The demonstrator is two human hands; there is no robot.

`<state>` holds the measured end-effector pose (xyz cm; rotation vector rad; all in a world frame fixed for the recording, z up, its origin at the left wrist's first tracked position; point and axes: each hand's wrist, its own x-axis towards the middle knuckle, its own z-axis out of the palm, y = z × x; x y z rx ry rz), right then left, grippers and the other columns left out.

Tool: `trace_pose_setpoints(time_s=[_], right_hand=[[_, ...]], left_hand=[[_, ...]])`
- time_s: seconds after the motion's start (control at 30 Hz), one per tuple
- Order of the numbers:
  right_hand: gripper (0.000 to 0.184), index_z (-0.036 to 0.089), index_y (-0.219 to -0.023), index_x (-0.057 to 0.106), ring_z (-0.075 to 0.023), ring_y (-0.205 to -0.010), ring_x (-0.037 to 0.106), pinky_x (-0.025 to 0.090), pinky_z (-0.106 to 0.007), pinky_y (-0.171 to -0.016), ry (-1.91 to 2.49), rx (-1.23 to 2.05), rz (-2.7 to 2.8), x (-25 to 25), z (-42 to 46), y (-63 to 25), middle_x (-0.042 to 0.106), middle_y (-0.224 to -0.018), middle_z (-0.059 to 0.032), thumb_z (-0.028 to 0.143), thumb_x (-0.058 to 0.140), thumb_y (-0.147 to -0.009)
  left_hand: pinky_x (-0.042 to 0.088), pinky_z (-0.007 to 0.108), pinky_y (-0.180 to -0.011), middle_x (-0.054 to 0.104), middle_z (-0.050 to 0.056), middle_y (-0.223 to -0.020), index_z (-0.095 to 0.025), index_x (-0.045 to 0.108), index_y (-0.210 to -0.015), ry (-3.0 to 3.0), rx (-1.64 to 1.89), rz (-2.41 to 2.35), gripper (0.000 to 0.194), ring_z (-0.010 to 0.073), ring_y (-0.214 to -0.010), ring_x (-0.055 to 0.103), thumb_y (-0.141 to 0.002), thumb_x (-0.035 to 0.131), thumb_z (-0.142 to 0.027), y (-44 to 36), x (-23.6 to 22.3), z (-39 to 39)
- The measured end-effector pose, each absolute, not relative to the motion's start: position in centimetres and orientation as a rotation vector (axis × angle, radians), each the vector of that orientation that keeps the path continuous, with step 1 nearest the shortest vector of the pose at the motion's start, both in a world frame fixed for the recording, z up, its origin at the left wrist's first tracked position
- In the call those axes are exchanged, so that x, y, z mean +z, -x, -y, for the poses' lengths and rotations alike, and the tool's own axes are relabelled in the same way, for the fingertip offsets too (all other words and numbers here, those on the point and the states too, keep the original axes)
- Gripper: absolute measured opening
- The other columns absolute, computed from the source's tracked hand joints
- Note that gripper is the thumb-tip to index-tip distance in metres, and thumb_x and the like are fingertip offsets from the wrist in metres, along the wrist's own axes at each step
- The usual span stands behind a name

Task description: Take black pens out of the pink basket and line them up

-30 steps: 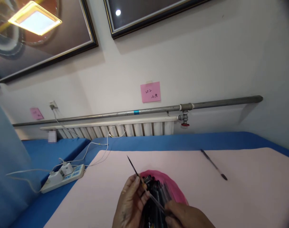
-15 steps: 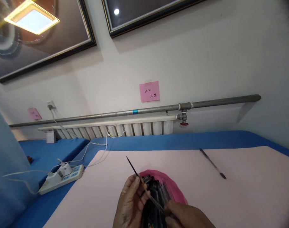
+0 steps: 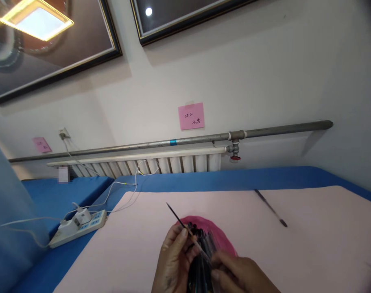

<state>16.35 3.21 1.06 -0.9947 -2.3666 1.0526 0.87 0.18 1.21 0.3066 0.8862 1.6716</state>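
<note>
My left hand point(image 3: 176, 254) is closed, thumb and fingers pinching a thin pen point(image 3: 176, 215) around its middle. The pen's dark, pointed end slants up and left beyond the fingertips, and a clear barrel section runs down to the right. At that lower end my right hand point(image 3: 234, 270) is closed around the barrel, its fingertips slightly blurred. Beneath both hands sits a pink basin point(image 3: 223, 242) holding many black and clear pen parts point(image 3: 200, 268). My hands partly hide the basin and its contents.
Another pen point(image 3: 271, 207) with dark ends lies at the right on the pale pink sheet point(image 3: 307, 244). A white power strip point(image 3: 78, 230) with plugs and cables rests at the left on the blue bed point(image 3: 185, 182). Behind are a radiator point(image 3: 176, 165) and pipe point(image 3: 204, 139).
Both hands and the pen have shifted slightly right in view. The right hand's grip is closer to the left hand, and less of the clear barrel shows between them.
</note>
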Motion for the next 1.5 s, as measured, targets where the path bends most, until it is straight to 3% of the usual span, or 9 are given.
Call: trace_pose_setpoints(time_s=[0.17, 0.47, 0.6, 0.7, 0.8, 0.87, 0.97, 1.17, 1.5], right_hand=[[0.014, 0.020, -0.078, 0.055, -0.0122, -0.059, 0.054, 0.040, -0.022, -0.054, 1.015, 1.216, 2.215, 1.8, -3.2, -16.4, 0.059, -0.066, 0.0020, 0.026, 0.044, -0.082], [0.015, 0.019, -0.076, 0.056, -0.0125, -0.061, 0.056, 0.042, -0.022, -0.056, 1.044, 1.270, 2.126, 2.5, -3.5, -16.5, 0.062, -0.065, 0.0021, 0.029, 0.046, -0.082], [0.020, 0.019, -0.088, 0.056, -0.0148, -0.068, 0.056, 0.043, -0.026, -0.061, 0.968, 1.026, 2.188, 2.6, -3.3, -16.7, 0.063, -0.077, -0.0020, 0.033, 0.043, -0.085], [0.017, 0.020, -0.083, 0.058, -0.0172, -0.075, 0.053, 0.041, -0.031, -0.068, 0.722, 0.801, 2.447, 2.1, -2.6, -16.4, 0.063, -0.081, -0.0037, 0.028, 0.043, -0.085], [0.013, 0.020, -0.087, 0.061, -0.0202, -0.082, 0.051, 0.037, -0.036, -0.074, 0.474, 0.637, 2.675, 0.6, -1.6, -15.5, 0.065, -0.090, -0.0051, 0.022, 0.051, -0.079], [0.024, 0.019, -0.095, 0.062, -0.0227, -0.083, 0.051, 0.035, -0.038, -0.074, 0.481, 0.552, 2.734, -0.8, -1.1, -15.0, 0.065, -0.095, -0.0074, 0.030, 0.060, -0.073], [0.026, 0.020, -0.088, 0.063, -0.0234, -0.081, 0.050, 0.033, -0.039, -0.072, 0.489, 0.508, 2.803, -2.5, -1.0, -14.7, 0.064, -0.091, -0.0071, 0.035, 0.065, -0.067], [0.014, 0.019, -0.081, 0.061, -0.0183, -0.073, 0.049, 0.029, -0.035, -0.070, 0.496, 0.414, 2.755, -4.3, -1.2, -14.9, 0.064, -0.079, -0.0046, 0.013, 0.052, -0.072], [0.017, 0.020, -0.073, 0.059, -0.0162, -0.066, 0.047, 0.025, -0.033, -0.064, 0.475, 0.454, 2.748, -3.7, -1.2, -14.7, 0.063, -0.071, -0.0013, 0.009, 0.052, -0.063]], left_hand=[[0.047, 0.022, -0.059, 0.064, 0.003, -0.071, -0.014, 0.061, -0.078, -0.477, 1.550, -0.932, 0.016, 0.0118, -0.063, 0.060, -0.069, 0.069, -0.025, -1.4, 1.5, 0.2], [0.046, 0.018, -0.055, 0.060, 0.003, -0.066, -0.011, 0.066, -0.078, -0.541, 1.331, -1.022, 0.019, 0.0088, -0.058, 0.056, -0.065, 0.071, -0.025, -1.8, 1.4, 0.7], [0.051, 0.025, -0.060, 0.063, 0.006, -0.078, -0.014, 0.061, -0.081, -0.488, 1.475, -0.970, 0.019, 0.0149, -0.071, 0.061, -0.070, 0.067, -0.029, -0.9, 1.7, 0.6], [0.054, 0.033, -0.063, 0.063, 0.004, -0.079, -0.017, 0.056, -0.084, -0.442, 1.614, -0.967, 0.019, 0.0188, -0.077, 0.063, -0.073, 0.064, -0.030, 0.9, 2.1, 0.4], [0.055, 0.037, -0.065, 0.061, 0.001, -0.075, -0.021, 0.051, -0.094, -0.421, 1.659, -0.966, 0.024, 0.0186, -0.075, 0.064, -0.075, 0.061, -0.032, 2.1, 2.2, 0.4], [0.055, 0.039, -0.065, 0.061, 0.000, -0.075, -0.023, 0.049, -0.098, -0.417, 1.658, -0.952, 0.026, 0.0182, -0.074, 0.064, -0.077, 0.059, -0.033, 2.2, 2.2, 0.3], [0.055, 0.038, -0.065, 0.061, 0.001, -0.076, -0.023, 0.048, -0.099, -0.420, 1.641, -0.937, 0.026, 0.0181, -0.073, 0.064, -0.078, 0.058, -0.035, 1.8, 2.2, 0.3], [0.055, 0.035, -0.063, 0.060, 0.001, -0.073, -0.022, 0.049, -0.097, -0.426, 1.605, -0.961, 0.028, 0.0175, -0.070, 0.064, -0.075, 0.060, -0.037, 1.5, 2.0, 0.2], [0.053, 0.028, -0.057, 0.058, -0.001, -0.070, -0.021, 0.050, -0.096, -0.416, 1.608, -1.025, 0.028, 0.0136, -0.060, 0.062, -0.075, 0.060, -0.037, 1.5, 2.1, 0.2]])
